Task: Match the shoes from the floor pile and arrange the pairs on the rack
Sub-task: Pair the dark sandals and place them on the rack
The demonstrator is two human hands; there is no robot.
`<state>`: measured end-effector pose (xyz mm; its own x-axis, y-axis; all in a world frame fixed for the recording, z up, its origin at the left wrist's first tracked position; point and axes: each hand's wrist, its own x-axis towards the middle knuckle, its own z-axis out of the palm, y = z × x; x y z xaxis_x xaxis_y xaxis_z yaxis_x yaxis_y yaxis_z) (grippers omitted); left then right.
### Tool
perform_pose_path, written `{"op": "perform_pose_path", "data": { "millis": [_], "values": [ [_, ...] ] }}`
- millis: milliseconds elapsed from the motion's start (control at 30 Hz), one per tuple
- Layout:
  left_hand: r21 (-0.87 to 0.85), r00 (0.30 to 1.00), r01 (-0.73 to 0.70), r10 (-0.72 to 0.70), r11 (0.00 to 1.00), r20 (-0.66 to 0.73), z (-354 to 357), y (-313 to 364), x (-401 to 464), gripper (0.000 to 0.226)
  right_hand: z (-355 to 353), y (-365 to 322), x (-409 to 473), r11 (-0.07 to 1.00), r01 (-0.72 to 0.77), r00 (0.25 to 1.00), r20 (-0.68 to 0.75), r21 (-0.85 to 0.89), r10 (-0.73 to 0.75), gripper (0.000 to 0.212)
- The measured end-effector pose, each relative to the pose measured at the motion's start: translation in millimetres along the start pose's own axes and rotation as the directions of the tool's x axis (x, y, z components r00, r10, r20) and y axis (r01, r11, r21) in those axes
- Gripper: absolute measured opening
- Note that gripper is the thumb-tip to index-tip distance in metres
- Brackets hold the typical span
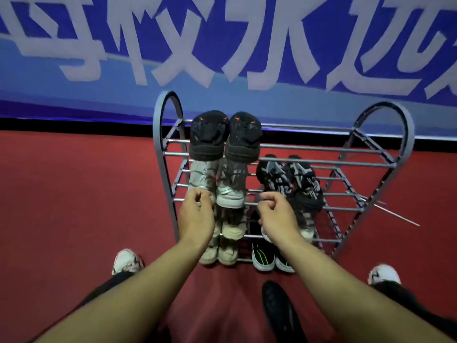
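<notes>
Head view: both bare forearms reach forward and down toward the grey metal rack (284, 149), which stands on the red floor (74, 194) in front of a blue banner (222, 45).

The left hand (196, 214) is curled, its fingertips drawn together against the near end of the left shoe of a grey pair (217, 184) on a middle shelf; whether it actually pinches that shoe or only touches it cannot be told. The right hand (277, 216) is also curled into a loose fist with fingers closed, knuckles up, just in front of a rack bar; nothing held can be made out.

Directly beyond the left hand, above the grey pair, a black pair (225, 137) with small orange marks sits on the top shelf. Just beyond and to the right of the right hand lies a black-and-white patterned pair (291, 181). Below the left hand, on lower shelves, is a beige pair (222, 251); below the right hand, a dark pair with green stripes (269, 258). A single black shoe (279, 310) lies on the floor between the forearms, nearer the viewer than both hands.

The banner carries large pale Chinese characters, cropped and blurred; the characters cannot be read with certainty. No brand on any shoe is legible.
</notes>
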<state>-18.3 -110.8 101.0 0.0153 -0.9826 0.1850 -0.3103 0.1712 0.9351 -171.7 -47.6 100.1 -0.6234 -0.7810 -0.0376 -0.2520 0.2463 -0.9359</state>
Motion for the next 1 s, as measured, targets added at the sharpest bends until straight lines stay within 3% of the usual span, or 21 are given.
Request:
{"op": "perform_pose_path", "data": {
  "millis": [133, 233, 300, 367, 467, 633, 800, 867, 1000],
  "values": [
    [0.188, 0.962, 0.056, -0.103, 0.981, 0.253, 47.8, -78.8, -72.0, 0.015, -0.4, 99.9, -33.8, 0.956, -0.229, 0.947, 0.187, -0.182, 0.263, 0.009],
    [0.392, 0.874, 0.077, -0.251, 0.917, 0.417, 76.1, -137.1, -121.1, 0.018, -13.5, 177.4, -65.7, 0.795, -0.359, 0.757, 0.345, -0.489, 0.554, 0.015],
    [0.515, 0.772, 0.044, -0.357, 0.856, 0.527, 90.1, -168.5, -150.2, 0.021, -31.3, 220.6, -81.0, 0.657, -0.285, 0.674, 0.341, -0.698, 0.655, 0.023],
    [0.600, 0.675, 0.034, -0.460, 0.800, 0.576, 98.2, -190.9, -175.1, 0.024, -49.6, 249.0, -90.7, 0.562, -0.243, 0.661, 0.289, -0.791, 0.693, 0.037],
    [0.666, 0.553, 0.083, -0.590, 0.742, 0.589, 102.2, -213.7, -205.6, 0.024, -66.8, 273.5, -96.9, 0.491, -0.239, 0.632, 0.250, -0.838, 0.734, 0.040],
    [0.734, 0.380, -0.037, -0.669, 0.679, 0.638, 95.1, -240.6, -225.8, 0.074, -60.7, 303.2, -91.1, 0.490, -0.311, 0.628, 0.211, -0.815, 0.749, 0.042],
    [0.851, 0.389, -0.117, -0.765, 0.511, 0.513, 82.0, -256.4, -236.3, 0.094, -37.1, 324.1, -88.3, 0.488, -0.441, 0.665, 0.091, -0.753, 0.741, 0.056],
    [0.887, 0.356, -0.127, -0.814, 0.445, 0.459, 79.2, -257.0, -231.6, 0.096, -34.8, 330.6, -91.1, 0.452, -0.466, 0.662, 0.039, -0.761, 0.748, 0.061],
    [0.859, 0.321, -0.114, -0.799, 0.500, 0.508, 73.1, -249.1, -215.2, 0.093, -34.2, 336.0, -91.2, 0.426, -0.488, 0.670, -0.014, -0.762, 0.742, 0.059]
  ]
}}
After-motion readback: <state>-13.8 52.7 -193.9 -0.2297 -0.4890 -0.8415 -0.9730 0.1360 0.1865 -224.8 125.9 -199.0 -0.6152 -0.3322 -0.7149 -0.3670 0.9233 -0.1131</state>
